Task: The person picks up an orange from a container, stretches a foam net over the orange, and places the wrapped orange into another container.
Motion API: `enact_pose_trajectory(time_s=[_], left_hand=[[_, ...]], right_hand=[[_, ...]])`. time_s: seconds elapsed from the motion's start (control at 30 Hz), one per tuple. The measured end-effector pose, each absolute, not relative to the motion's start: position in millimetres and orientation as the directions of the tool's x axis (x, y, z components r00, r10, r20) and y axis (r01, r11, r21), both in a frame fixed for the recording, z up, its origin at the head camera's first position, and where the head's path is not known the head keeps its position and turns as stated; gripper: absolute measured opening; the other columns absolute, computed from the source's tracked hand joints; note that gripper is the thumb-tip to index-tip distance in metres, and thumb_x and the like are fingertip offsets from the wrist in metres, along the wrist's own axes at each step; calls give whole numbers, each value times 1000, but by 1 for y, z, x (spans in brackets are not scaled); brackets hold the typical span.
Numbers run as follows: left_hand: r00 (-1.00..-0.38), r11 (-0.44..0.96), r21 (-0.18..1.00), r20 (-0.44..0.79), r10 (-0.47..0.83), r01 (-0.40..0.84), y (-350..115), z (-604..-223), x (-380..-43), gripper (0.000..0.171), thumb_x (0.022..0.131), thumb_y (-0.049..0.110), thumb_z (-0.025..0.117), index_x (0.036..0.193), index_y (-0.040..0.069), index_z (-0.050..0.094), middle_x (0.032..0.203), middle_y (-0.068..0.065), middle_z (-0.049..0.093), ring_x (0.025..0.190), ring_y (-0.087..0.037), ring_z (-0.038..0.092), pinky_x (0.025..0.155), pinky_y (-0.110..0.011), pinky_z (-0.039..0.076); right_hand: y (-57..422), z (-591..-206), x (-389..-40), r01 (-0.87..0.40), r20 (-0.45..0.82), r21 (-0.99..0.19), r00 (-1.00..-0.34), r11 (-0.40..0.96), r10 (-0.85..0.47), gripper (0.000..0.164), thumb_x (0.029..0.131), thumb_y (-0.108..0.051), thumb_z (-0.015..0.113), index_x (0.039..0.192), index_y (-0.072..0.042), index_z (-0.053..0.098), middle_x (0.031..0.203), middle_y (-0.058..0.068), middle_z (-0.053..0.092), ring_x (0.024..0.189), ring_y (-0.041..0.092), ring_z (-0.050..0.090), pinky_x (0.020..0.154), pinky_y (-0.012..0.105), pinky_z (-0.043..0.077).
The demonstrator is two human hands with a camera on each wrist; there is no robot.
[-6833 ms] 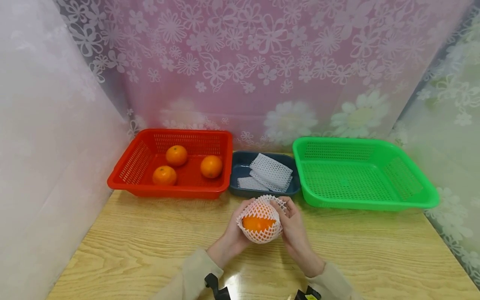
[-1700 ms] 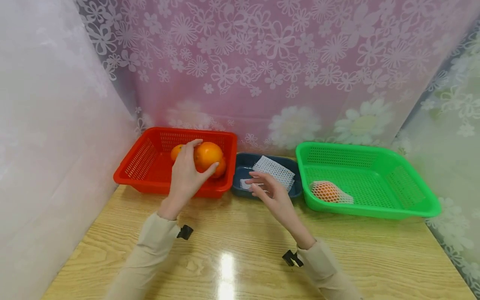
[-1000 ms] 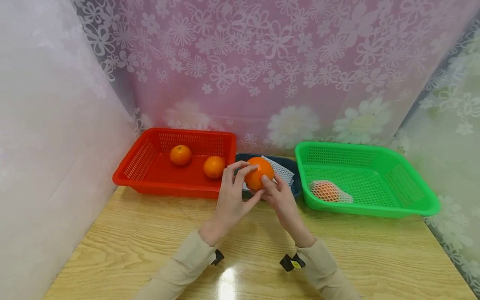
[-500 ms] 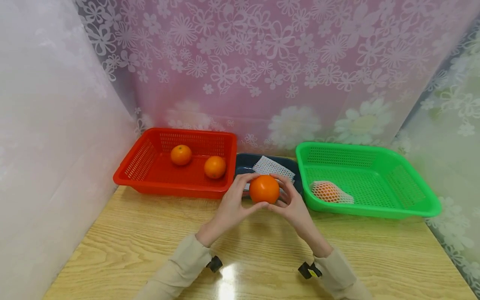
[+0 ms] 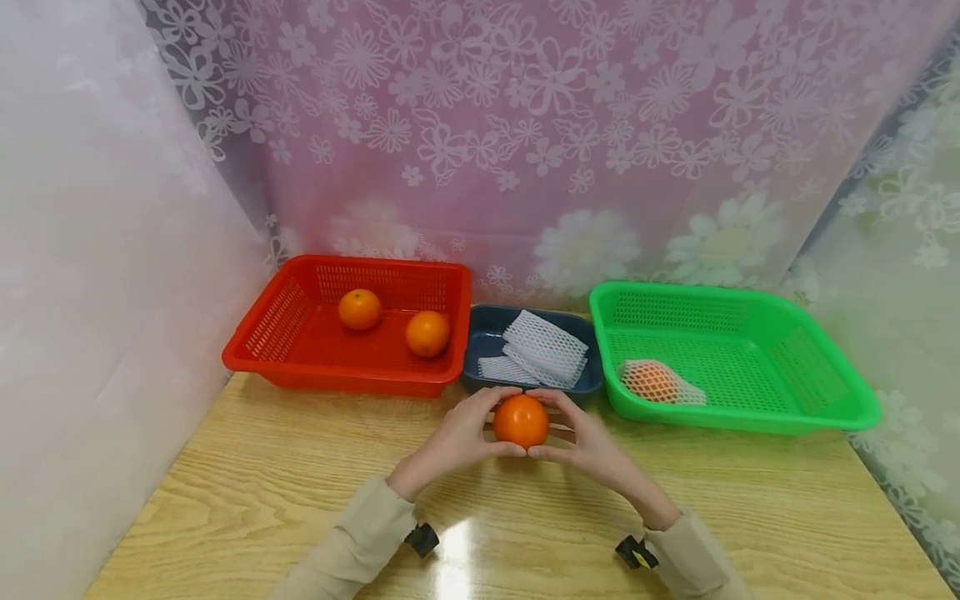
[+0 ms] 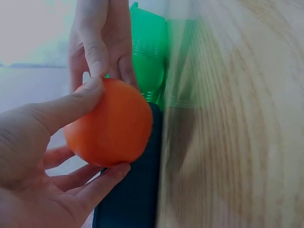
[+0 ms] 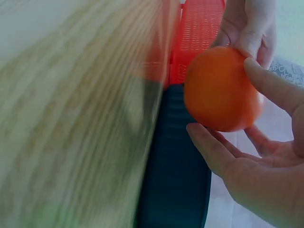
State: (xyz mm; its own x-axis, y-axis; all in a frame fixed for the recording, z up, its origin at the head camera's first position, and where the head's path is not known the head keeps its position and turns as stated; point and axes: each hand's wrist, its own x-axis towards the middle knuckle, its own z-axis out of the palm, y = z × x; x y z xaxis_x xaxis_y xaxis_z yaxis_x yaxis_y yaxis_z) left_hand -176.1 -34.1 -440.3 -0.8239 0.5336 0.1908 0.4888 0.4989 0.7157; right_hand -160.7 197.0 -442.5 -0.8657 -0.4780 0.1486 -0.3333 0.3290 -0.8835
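Note:
In the head view an orange (image 5: 521, 422) is held up in front of the blue-grey tray, between both hands. My left hand (image 5: 459, 432) grips its left side, thumb at the near face and fingers around the far side. Opposite it, my right hand (image 5: 588, 440) holds the right side in the same way, the two thumb tips almost meeting. From the left wrist the smooth, bare skin of the orange (image 6: 111, 124) shows between thumb and fingers. The right wrist view has the orange (image 7: 221, 90) above the table's surface, pinched by both hands.
A red basket (image 5: 345, 379) at back left contains two oranges (image 5: 359, 310). White foam net sleeves (image 5: 547, 346) lie in the blue-grey tray (image 5: 480, 321). The green basket (image 5: 750, 417) at right has one netted orange (image 5: 651, 382). Wooden table (image 5: 300, 467) lies in front.
The netted orange went from the hands into the green basket. My left hand took another orange from the red basket; both hands now hold it and have drawn it nearer, off the tray.

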Motion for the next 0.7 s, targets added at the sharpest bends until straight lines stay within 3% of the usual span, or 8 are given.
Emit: enact_pose_trajectory(time_s=[0.33,0.7], left_hand=[[-809,551,675,118,576,491,-39,-453,-176,75,82,37,85,146,17,51,136,-4,58,118,-23,57,101,-47,49],[-769,523,683,89,633,509,-44,-453,-177,79,83,39,84,149,17,47,141,-3,55,125,-24,53,103,-47,48]], right_hand=[[198,-453,-162,-304,77,-879,-850,367,-520,60,91,-11,76,140,1,42,136,30,51,116,46,61,97,54,52],[200,-453,-163,-312,35,-855,-832,415,-554,61,92,-19,76,143,-6,45,136,24,54,113,41,62,91,50,56]])
